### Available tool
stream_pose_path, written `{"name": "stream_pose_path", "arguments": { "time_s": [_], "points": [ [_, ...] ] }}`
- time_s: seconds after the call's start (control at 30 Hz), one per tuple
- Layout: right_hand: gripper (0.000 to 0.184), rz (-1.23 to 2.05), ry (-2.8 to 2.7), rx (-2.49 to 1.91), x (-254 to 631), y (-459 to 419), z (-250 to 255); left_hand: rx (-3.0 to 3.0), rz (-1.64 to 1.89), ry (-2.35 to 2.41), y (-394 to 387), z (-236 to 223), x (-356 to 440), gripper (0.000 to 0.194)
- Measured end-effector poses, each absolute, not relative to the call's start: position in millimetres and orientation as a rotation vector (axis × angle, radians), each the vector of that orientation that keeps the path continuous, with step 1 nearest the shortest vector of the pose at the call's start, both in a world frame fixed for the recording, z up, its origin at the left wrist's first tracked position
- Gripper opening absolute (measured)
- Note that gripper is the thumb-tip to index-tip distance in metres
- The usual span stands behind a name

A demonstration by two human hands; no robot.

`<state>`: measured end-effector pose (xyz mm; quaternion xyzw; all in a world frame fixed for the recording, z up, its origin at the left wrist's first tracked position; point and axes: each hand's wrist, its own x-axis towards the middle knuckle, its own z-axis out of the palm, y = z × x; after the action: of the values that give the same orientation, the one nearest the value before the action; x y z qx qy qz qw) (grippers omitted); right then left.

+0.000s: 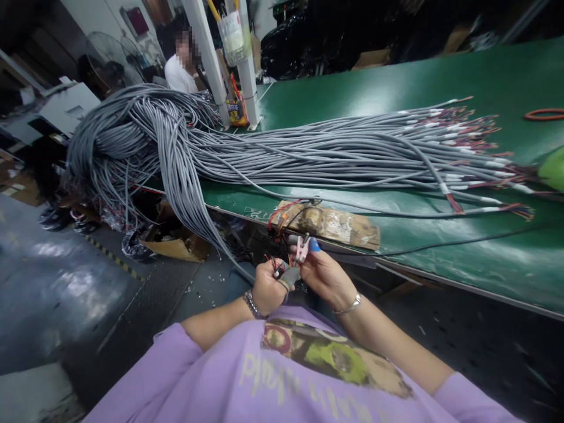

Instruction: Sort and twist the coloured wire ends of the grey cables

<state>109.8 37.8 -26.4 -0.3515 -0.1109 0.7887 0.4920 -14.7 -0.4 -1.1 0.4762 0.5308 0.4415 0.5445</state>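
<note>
Low in front of the bench edge, my left hand (268,288) is closed around the end of a grey cable (229,257), whose thin coloured wires (275,267) poke out by the fingers. A grey covering is on its thumb. Right beside it, my right hand (325,275) pinches a small pink clip-like piece (302,249) close to the wire ends. One of its fingertips has a blue cover (314,244). Where the wires meet the right fingers is too small to make out.
A large bundle of grey cables (299,150) lies along the green bench (440,247), its stripped ends to the right. A worn wooden block (326,224) sits at the edge. An open cardboard box (176,244) stands below; a person (178,73) is behind.
</note>
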Motion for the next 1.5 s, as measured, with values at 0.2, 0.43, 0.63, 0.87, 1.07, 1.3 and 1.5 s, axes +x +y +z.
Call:
{"name": "stream_pose_path", "arguments": {
  "time_s": [0.2,0.43,0.63,0.87,1.07,1.3,1.5],
  "points": [
    [0.021,1.918,-0.277,-0.810,110.1,38.2,-27.0,1.137,1.030,1.248,-1.7,-2.5,-15.1,0.046],
    [0.018,1.920,-0.280,-0.746,109.0,38.5,-33.6,1.138,1.060,1.233,-0.2,0.7,-13.0,0.048],
    [0.020,1.911,-0.292,-0.754,108.6,38.9,-35.9,1.145,1.088,1.248,1.5,-2.0,-12.4,0.048],
    [0.044,1.933,-0.428,-0.802,108.7,31.8,-24.8,1.157,1.110,1.272,-0.5,-4.6,-16.4,0.047],
    [0.037,1.884,-0.733,-0.918,111.2,20.7,-22.4,1.219,1.126,1.240,-2.5,-6.8,-21.2,0.046],
    [0.037,1.703,-0.932,-1.064,116.1,18.7,-28.0,1.197,1.119,1.272,-3.2,-11.0,-23.3,0.046],
    [0.043,1.693,-0.833,-1.134,114.6,17.1,-26.5,1.170,1.112,1.285,-2.9,-11.4,-23.7,0.046]
  ]
}}
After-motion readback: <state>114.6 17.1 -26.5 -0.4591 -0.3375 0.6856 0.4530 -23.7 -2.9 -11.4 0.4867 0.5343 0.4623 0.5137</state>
